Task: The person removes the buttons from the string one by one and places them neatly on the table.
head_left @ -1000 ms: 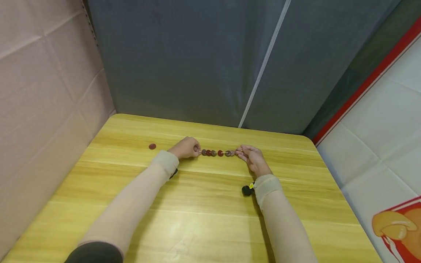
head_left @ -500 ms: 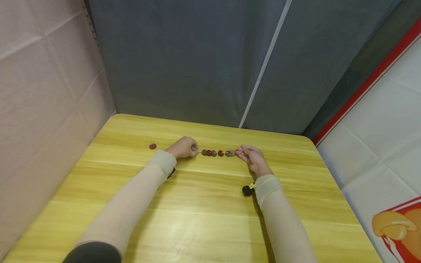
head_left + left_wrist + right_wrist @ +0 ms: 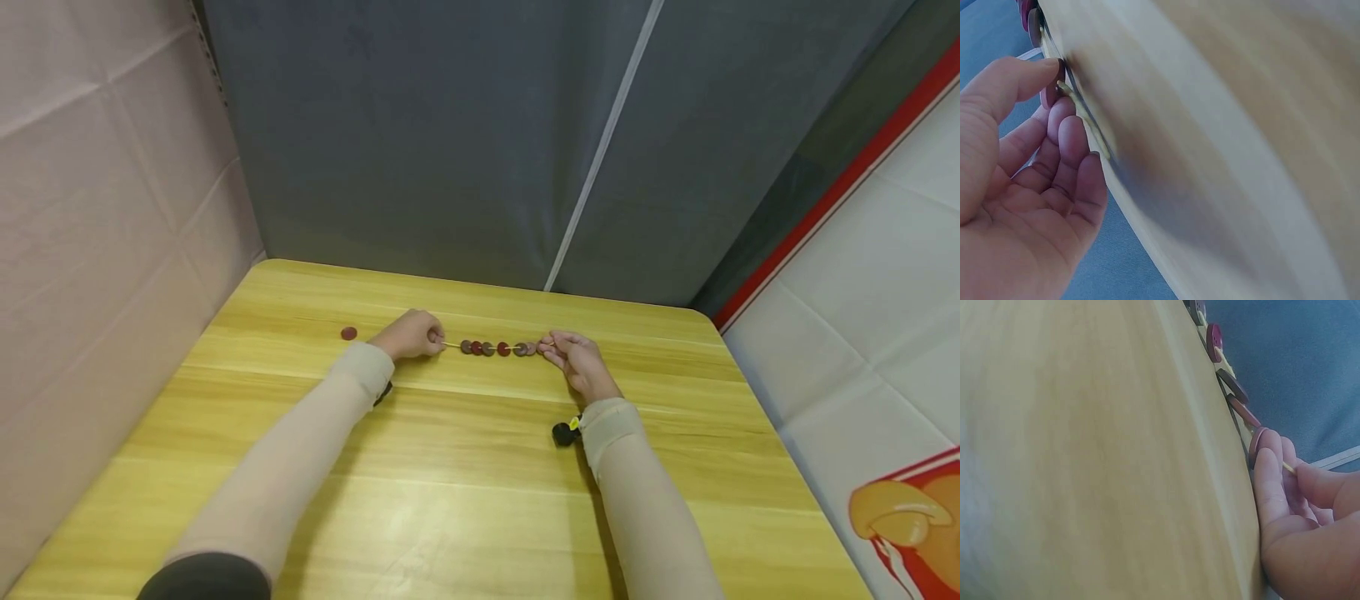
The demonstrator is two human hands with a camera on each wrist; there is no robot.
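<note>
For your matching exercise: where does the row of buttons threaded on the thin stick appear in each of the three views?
Head: the row of buttons lies mid-table, between left hand and right hand.
Left wrist: top left corner, beyond the fingertips; mostly cut off.
Right wrist: upper right, running along the table's edge to the fingertips.
Shared landmark: the yellow wooden table.

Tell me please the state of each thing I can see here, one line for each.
left hand: fingers curled, pinching the left end of the cord
right hand: grip on the right end of the cord
cord: stretched straight between the hands
threaded buttons: strung in a row on the cord
loose red button: lying flat, apart, left of the left hand
table: bearing all of it
</note>
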